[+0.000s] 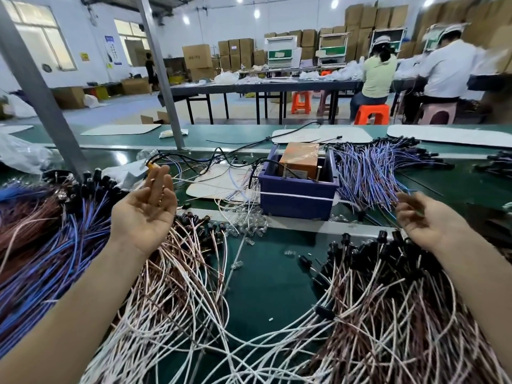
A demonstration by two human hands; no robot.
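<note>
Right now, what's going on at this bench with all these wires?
A person works at a green worktop heaped with bundles of pink-and-white twisted wires with black caps. The left hand is raised palm up and flat, holding nothing. The right hand hovers by a fan of blue-and-white wires beside a purple plastic crate; whether it grips a strand is too blurred to tell.

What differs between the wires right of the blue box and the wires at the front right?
The wires right of the blue box are blue and white; the front-right wires are pinkish and white. The blue wires lie beyond the metal strip; the front-right wires lie before it. Both bundles end in black caps.
</note>
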